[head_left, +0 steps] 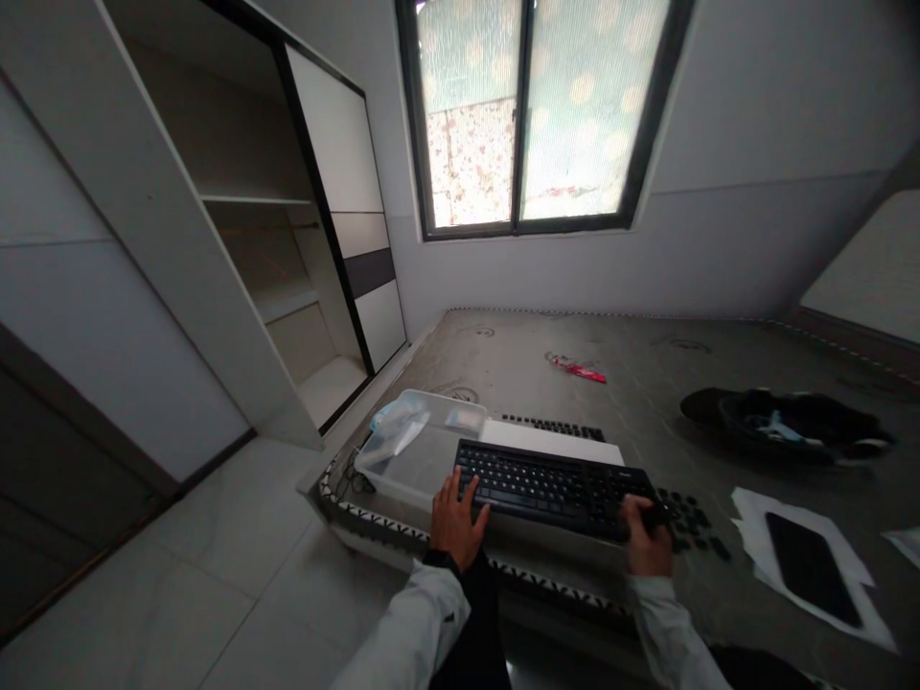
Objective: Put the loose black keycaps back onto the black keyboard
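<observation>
At the lower centre of the frame, the left sleeve [409, 637] is a pale greyish white, long and loose, with soft creases and a small dark mark near its wrist end. Between that sleeve and the bare left hand [460, 525] runs a black band [442, 563], wrapped around the wrist; whether it is a watch, a strap or an inner cuff is too dim to tell. At the lower right, the right sleeve [670, 628] has the same pale tone, plain and slightly blurred, ending at the wrist of the bare right hand [647, 548]. Black legwear [474, 637] shows at the bottom centre, its surface plain and dark.
</observation>
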The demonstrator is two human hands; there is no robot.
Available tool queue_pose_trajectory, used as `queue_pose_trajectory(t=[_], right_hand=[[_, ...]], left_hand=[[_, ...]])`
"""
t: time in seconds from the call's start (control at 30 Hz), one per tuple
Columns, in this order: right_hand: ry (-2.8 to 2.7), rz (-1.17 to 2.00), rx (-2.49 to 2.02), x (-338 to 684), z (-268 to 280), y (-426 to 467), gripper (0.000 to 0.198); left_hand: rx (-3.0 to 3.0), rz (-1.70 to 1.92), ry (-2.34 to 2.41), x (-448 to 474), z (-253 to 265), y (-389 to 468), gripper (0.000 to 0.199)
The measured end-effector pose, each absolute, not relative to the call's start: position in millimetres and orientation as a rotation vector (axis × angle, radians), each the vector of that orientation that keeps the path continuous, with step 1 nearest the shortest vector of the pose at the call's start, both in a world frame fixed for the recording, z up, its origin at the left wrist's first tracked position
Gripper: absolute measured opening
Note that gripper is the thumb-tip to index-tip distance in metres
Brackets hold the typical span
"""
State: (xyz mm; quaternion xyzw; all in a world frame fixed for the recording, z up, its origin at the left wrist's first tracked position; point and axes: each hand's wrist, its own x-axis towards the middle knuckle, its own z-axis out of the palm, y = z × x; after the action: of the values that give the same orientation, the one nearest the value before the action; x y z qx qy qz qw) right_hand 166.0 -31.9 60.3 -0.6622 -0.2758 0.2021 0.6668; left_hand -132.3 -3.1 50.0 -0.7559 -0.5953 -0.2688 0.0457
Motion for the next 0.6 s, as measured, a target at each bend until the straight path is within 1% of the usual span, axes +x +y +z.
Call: queue_pose_trajectory(t=[0.13,0.2,0.33,0.6], right_hand=[[-0.555,0.825,-0.929,110.3,85.0,11.7,0.045],[-0.535,0.992,-0.794,89.3,95.8,36.3,0.042],[-0.439,1.178,-0.723,61.0,110.8,81.8,0.041],[-0.374,1.255,-0.740,26.5,105.3,135.5,0.039]], left_hand=[[-2.293,-0.845,-1.844,-131.8,48.1,-0.2,0.048],[-2.295,-0.850,-1.845,-131.5,47.6,0.1,0.049],[-2.313,-0.854,-1.836,-131.1,48.8,0.0,0.049],[-2.329,-0.890,-1.859,-132.6,51.4,1.5,0.047]])
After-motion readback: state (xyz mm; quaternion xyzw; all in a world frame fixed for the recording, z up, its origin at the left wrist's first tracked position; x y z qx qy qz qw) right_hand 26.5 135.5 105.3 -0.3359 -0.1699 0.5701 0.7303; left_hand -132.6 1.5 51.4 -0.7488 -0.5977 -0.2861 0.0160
